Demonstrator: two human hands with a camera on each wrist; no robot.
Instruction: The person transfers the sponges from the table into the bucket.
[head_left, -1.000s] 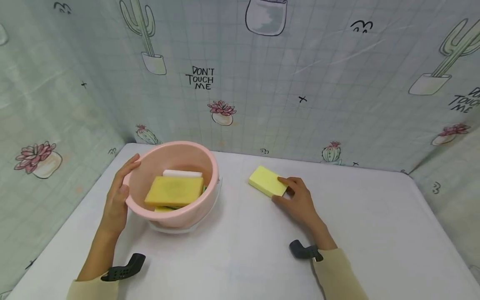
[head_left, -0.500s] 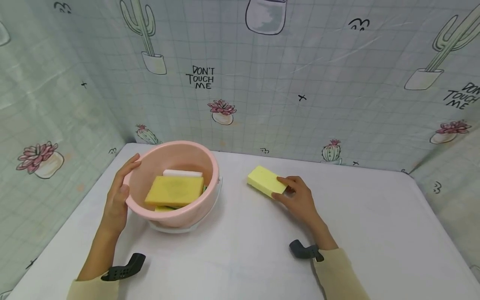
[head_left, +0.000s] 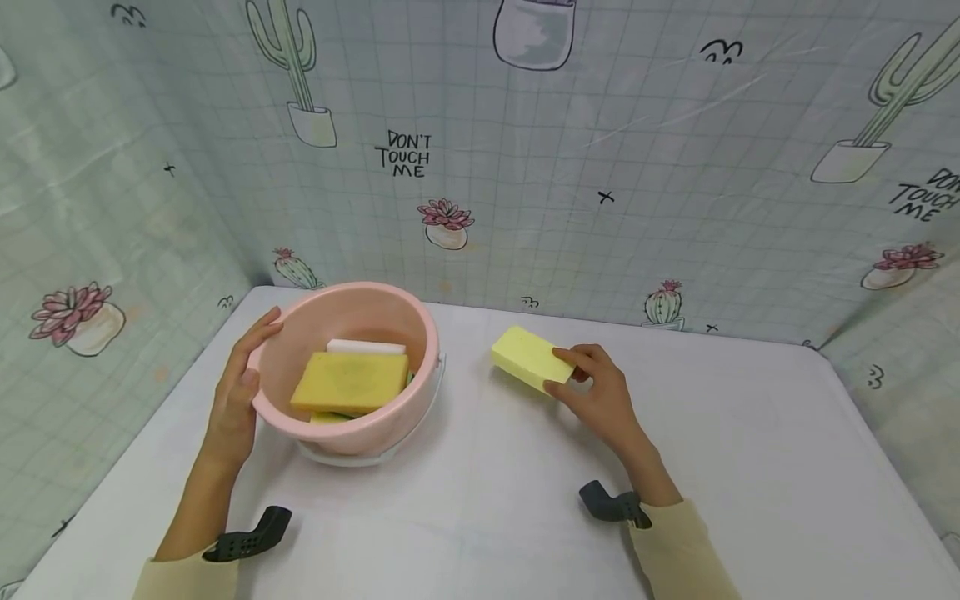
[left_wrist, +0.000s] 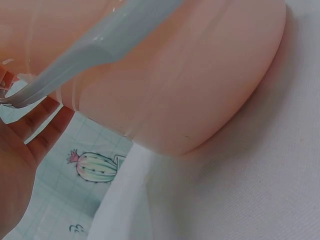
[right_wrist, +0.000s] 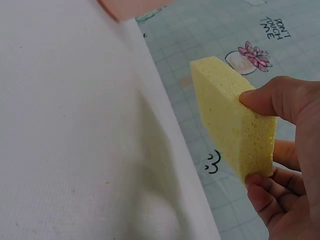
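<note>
A pink bucket stands on the white table at the left. Inside it lie a yellow sponge, a white piece behind that, and another yellow piece partly hidden below. My left hand rests against the bucket's left side, fingers reaching along the rim. In the left wrist view its fairly straight fingers touch the pink wall. My right hand pinches a pale yellow sponge by its near right end, between thumb and fingers. The right wrist view shows this sponge raised off the table and tilted.
The bucket's pale handle hangs down on its near side. Behind the white table and along its sides hangs a grey-green cloth printed with cacti. Each wrist wears a dark camera mount.
My right hand has lifted the pale yellow sponge slightly off the table and turned it a little up and left. The left hand and bucket have stayed put.
</note>
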